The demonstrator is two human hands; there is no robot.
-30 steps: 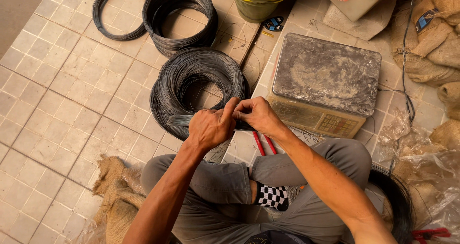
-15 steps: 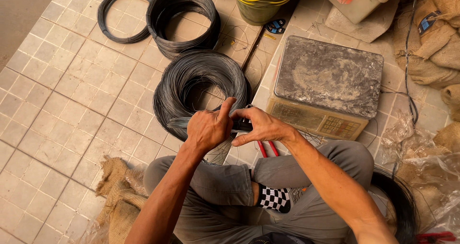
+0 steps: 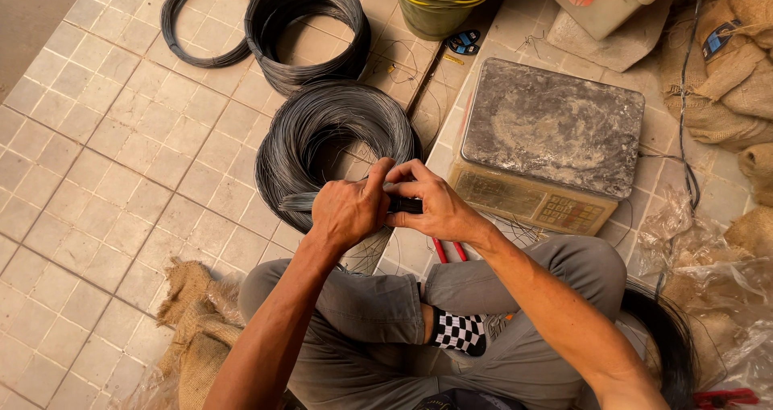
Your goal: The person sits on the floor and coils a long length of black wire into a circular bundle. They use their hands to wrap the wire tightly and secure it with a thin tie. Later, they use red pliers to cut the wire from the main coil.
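My left hand (image 3: 348,210) and my right hand (image 3: 431,205) meet over a short bundle of dark wire (image 3: 299,202), both gripping it; its cut end sticks out to the left of my left fist. Directly behind my hands lies a large coil of dark wire (image 3: 326,128) on the tiled floor. A red-handled tool (image 3: 448,251) lies on the floor under my right wrist. I sit cross-legged in grey trousers, with a checkered sock (image 3: 459,331) showing.
A worn weighing scale (image 3: 547,144) stands right of the coil. Two more wire coils (image 3: 310,28) (image 3: 201,20) lie farther back. A green bucket (image 3: 439,0) stands at the top, burlap sacks (image 3: 729,72) at right, sacking (image 3: 197,321) by my left knee.
Both hands have slid a little left and down along the wire bundle, with my fingers closing tighter together. The coils and the scale have not moved.
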